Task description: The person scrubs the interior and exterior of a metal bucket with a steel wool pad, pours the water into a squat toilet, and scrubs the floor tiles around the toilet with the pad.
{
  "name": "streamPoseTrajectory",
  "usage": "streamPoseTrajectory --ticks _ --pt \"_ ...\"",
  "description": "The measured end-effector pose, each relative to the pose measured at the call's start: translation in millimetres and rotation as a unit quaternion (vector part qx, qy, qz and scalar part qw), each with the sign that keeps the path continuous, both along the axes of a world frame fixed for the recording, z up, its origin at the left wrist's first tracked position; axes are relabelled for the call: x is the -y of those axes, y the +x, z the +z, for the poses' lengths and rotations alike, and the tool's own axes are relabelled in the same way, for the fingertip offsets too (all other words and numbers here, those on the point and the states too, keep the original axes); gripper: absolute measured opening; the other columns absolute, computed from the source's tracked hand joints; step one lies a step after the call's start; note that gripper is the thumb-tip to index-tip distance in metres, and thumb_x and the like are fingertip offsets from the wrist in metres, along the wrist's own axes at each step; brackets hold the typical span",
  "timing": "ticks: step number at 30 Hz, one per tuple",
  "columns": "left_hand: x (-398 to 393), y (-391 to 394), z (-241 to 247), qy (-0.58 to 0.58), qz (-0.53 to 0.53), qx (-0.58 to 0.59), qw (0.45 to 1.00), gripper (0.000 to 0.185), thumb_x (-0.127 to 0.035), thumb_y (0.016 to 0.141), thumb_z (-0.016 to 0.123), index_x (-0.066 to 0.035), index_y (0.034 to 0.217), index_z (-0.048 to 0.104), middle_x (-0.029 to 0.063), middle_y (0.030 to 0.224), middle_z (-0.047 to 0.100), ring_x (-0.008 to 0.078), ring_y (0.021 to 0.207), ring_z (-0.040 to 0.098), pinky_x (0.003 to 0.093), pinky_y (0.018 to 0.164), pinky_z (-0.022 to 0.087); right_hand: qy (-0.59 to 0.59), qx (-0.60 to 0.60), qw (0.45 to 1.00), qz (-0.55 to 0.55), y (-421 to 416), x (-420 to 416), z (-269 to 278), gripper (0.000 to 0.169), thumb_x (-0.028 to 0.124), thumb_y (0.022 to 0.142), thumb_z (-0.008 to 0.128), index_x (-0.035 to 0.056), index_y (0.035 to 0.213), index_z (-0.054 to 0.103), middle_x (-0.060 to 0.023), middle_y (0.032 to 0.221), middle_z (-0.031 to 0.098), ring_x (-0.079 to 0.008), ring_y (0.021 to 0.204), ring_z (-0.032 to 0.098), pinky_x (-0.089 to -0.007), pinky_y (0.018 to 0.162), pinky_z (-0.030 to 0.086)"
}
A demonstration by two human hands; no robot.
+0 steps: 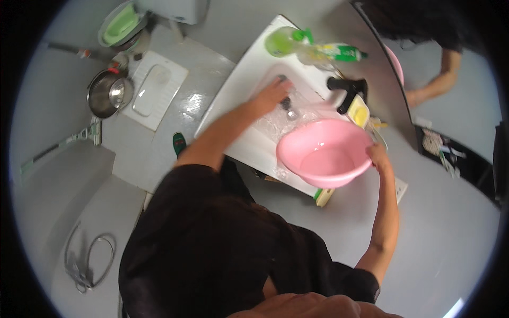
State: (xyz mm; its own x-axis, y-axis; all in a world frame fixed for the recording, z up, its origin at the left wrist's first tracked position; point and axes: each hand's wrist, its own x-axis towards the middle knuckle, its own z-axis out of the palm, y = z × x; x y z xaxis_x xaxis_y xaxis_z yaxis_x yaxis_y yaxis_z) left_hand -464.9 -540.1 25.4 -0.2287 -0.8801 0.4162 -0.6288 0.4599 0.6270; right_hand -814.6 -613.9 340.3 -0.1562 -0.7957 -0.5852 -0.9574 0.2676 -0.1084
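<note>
My right hand (377, 156) grips the rim of a pink plastic basin (330, 153), which is tilted over the right part of a white washbasin counter (238, 85). My left hand (275, 94) reaches into the sink bowl; it is blurred, and a small dark object (282, 78) shows at its fingertips. I cannot tell whether it holds that. Beside it, near the drain, lie another dark piece and a shiny round metal part (292, 115). Clear, wet-looking film or water covers the bowl's bottom. The black faucet (348, 93) stands at the back of the sink.
A green liquid bottle (280, 41) and a green-labelled bottle (342, 52) are at the counter's back left. A yellow soap dish (360, 114) sits beside the faucet. A brush (325, 197) is by the front right corner. A mirror is behind; a squat toilet (155, 89) and steel pot (104, 95) are left.
</note>
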Motion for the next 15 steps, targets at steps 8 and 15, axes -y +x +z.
streamPoseTrajectory --ticks 8,15 --pt "-39.8 -125.7 16.0 0.238 -0.078 -0.124 0.96 0.021 -0.021 0.084 0.055 -0.008 0.093 0.068 0.0166 0.092 0.064 0.0326 0.089 0.061 0.0425 0.075 0.049 -0.054 0.239 0.944 -0.223 29.5 -31.0 -17.0 0.012 0.009 0.075 0.054 -0.0017 0.08 0.057 -0.008 0.074 0.056 -0.0186 0.061 0.054 -0.0318 0.055 0.045" --pt "-45.6 -63.9 95.7 0.295 -0.185 -0.249 0.904 0.024 -0.018 0.09 0.05 -0.003 0.1 0.065 0.0147 0.079 0.063 0.0266 0.073 0.06 0.0373 0.07 0.047 -0.104 0.402 0.852 -0.319 9.5 -86.9 -41.7 0.017 0.008 0.078 0.054 -0.0029 0.091 0.055 -0.0109 0.087 0.058 -0.021 0.081 0.059 -0.0325 0.074 0.049"
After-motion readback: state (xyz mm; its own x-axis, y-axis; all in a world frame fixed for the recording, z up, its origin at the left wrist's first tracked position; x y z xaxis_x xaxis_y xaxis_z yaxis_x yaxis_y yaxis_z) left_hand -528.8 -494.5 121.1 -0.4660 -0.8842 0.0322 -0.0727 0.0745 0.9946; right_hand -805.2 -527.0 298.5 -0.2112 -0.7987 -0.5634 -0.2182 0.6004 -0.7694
